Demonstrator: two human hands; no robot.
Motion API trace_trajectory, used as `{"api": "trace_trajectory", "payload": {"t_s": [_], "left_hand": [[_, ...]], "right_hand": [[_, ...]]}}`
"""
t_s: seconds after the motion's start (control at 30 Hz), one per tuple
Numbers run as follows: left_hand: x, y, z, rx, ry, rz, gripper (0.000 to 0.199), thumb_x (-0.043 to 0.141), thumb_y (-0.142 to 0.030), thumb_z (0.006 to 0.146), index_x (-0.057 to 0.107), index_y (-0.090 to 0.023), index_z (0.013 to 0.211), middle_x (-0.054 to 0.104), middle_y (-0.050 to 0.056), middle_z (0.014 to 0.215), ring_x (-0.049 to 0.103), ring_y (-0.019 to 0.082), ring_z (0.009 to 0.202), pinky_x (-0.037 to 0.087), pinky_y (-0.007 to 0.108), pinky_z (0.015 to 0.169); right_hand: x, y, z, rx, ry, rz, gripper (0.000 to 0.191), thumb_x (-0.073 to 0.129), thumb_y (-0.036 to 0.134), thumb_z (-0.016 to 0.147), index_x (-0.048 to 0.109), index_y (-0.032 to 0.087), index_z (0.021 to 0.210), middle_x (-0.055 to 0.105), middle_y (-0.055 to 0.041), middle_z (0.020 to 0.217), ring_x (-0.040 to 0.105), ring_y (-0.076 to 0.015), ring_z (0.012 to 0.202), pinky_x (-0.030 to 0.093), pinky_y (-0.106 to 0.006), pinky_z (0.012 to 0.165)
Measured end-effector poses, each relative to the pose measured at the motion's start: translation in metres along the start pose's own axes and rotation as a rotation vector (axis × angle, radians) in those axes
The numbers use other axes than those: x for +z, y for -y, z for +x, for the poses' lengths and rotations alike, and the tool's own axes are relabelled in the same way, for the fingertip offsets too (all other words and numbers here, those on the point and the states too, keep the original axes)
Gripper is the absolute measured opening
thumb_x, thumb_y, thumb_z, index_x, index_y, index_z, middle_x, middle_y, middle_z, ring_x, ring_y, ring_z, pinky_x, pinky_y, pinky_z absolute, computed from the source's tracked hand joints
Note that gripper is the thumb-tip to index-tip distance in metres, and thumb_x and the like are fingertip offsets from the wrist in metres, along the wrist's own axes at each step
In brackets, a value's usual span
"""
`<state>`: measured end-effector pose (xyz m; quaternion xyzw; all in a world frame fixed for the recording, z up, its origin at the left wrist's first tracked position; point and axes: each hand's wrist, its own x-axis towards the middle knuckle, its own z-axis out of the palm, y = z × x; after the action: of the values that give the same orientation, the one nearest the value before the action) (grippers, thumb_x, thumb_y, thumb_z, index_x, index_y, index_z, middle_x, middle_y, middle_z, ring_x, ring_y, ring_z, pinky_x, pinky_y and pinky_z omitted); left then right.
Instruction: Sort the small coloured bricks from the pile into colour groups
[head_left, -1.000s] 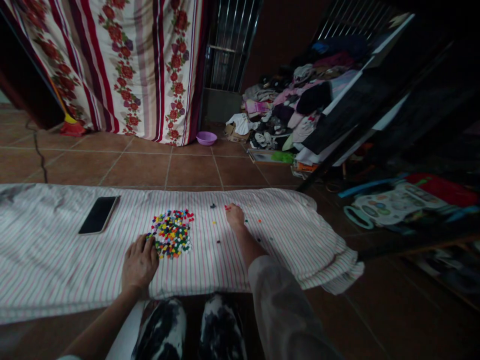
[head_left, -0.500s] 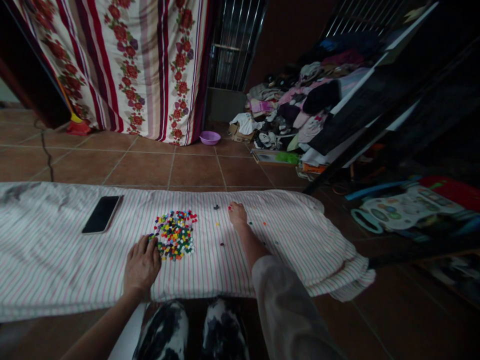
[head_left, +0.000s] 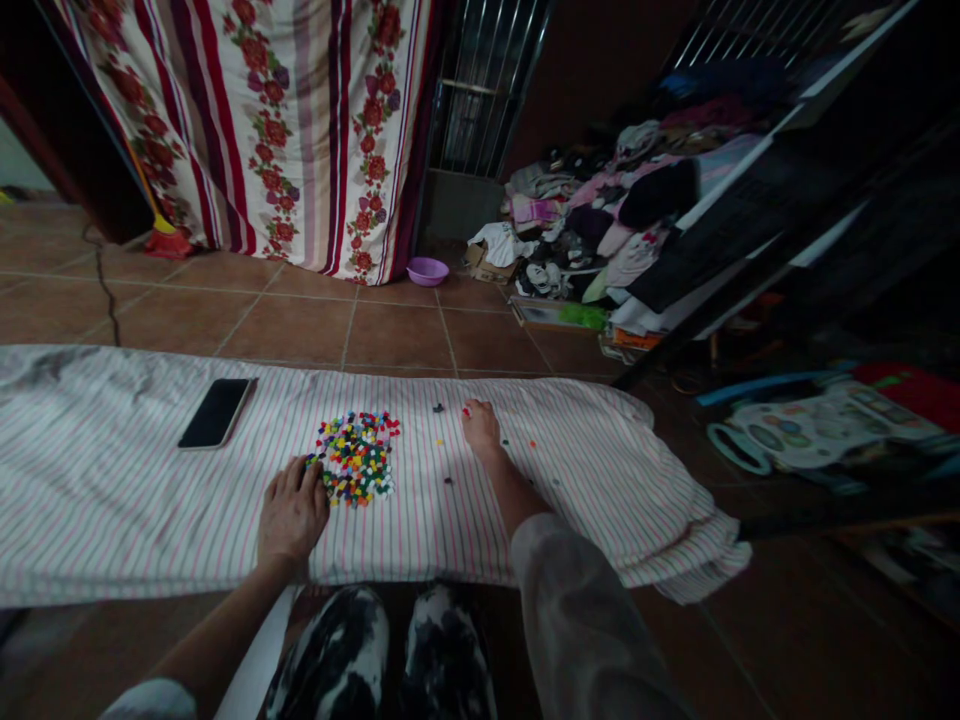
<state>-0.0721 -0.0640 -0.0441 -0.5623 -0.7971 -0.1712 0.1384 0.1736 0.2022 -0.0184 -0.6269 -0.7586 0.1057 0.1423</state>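
Many small coloured pieces (head_left: 356, 458) lie in a loose heap on a striped cloth (head_left: 405, 545). My left hand (head_left: 294, 508) rests palm down at the heap's left edge, fingers spread and touching the nearest pieces. To the right of the heap, my right hand (head_left: 481, 428) lies on the cloth with its fingers pressed together; a small red piece (head_left: 466, 412) shows at the fingertips. Around it are a few separate pieces: dark ones (head_left: 439, 408), a yellow one (head_left: 439, 442) and an orange one (head_left: 533, 443).
A black phone (head_left: 217, 413) lies on the cloth at the left. Beyond, on the tiled floor, are a purple basin (head_left: 427, 271), a red broom head (head_left: 169, 242) and a pile of clothes (head_left: 585, 215). A floral curtain (head_left: 307, 140) hangs behind.
The camera view has shifted slightly, moving the scene a little to the right. Both hands remain in nearly the same places on the cloth.
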Motion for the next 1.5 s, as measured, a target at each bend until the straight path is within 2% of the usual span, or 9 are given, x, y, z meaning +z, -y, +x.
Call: {"api": "trace_trajectory", "payload": {"t_s": [0.3, 0.67, 0.8, 0.93, 1.23, 1.5], "left_hand": [[-0.004, -0.002, 0.001, -0.011, 0.012, -0.024, 0.038, 0.037, -0.027, 0.092, 0.06, -0.013, 0.119, 0.057, 0.016, 0.129, 0.048, 0.027, 0.124, 0.038, 0.042, 0.101], [-0.006, -0.003, 0.001, -0.029, 0.01, -0.035, 0.037, 0.037, -0.027, 0.092, 0.06, -0.015, 0.118, 0.056, 0.015, 0.129, 0.048, 0.027, 0.123, 0.038, 0.042, 0.102], [-0.007, -0.004, 0.0, -0.027, 0.018, -0.038, 0.037, 0.037, -0.027, 0.092, 0.059, -0.014, 0.119, 0.056, 0.015, 0.129, 0.048, 0.027, 0.123, 0.038, 0.043, 0.101], [-0.008, -0.004, 0.001, -0.03, 0.007, -0.053, 0.037, 0.038, -0.027, 0.091, 0.06, -0.015, 0.119, 0.056, 0.015, 0.128, 0.048, 0.028, 0.122, 0.039, 0.044, 0.101], [-0.013, -0.005, 0.002, -0.023, 0.016, -0.043, 0.038, 0.036, -0.029, 0.091, 0.06, -0.014, 0.117, 0.057, 0.016, 0.127, 0.051, 0.028, 0.117, 0.039, 0.043, 0.097], [-0.016, -0.005, 0.002, -0.012, 0.01, -0.05, 0.038, 0.036, -0.028, 0.091, 0.059, -0.013, 0.117, 0.057, 0.015, 0.126, 0.053, 0.027, 0.111, 0.039, 0.042, 0.094]], "right_hand": [[0.005, 0.034, -0.021, -0.156, -0.038, 0.127, 0.028, 0.05, 0.011, 0.086, 0.067, 0.021, 0.107, 0.062, -0.007, 0.11, 0.06, -0.0163, 0.096, 0.045, -0.025, 0.087], [0.035, 0.083, -0.072, -0.37, 0.119, 0.311, 0.02, 0.054, 0.013, 0.085, 0.067, 0.023, 0.095, 0.065, -0.0017, 0.096, 0.061, -0.0129, 0.087, 0.045, -0.022, 0.082], [0.044, 0.091, -0.09, -0.341, 0.146, 0.316, 0.016, 0.059, 0.016, 0.084, 0.067, 0.021, 0.097, 0.065, -0.0035, 0.098, 0.062, -0.0134, 0.086, 0.045, -0.022, 0.078], [0.048, 0.095, -0.099, -0.319, 0.107, 0.259, 0.016, 0.058, 0.017, 0.085, 0.067, 0.023, 0.096, 0.063, -0.0037, 0.099, 0.06, -0.0144, 0.088, 0.044, -0.024, 0.079], [0.051, 0.096, -0.107, -0.313, 0.045, 0.234, 0.015, 0.055, 0.019, 0.088, 0.066, 0.023, 0.096, 0.062, -0.0046, 0.1, 0.058, -0.0153, 0.093, 0.044, -0.024, 0.083], [0.045, 0.093, -0.103, -0.257, 0.058, 0.373, 0.016, 0.055, 0.017, 0.084, 0.063, 0.024, 0.095, 0.067, -0.001, 0.094, 0.062, -0.014, 0.089, 0.046, -0.024, 0.082]]}}
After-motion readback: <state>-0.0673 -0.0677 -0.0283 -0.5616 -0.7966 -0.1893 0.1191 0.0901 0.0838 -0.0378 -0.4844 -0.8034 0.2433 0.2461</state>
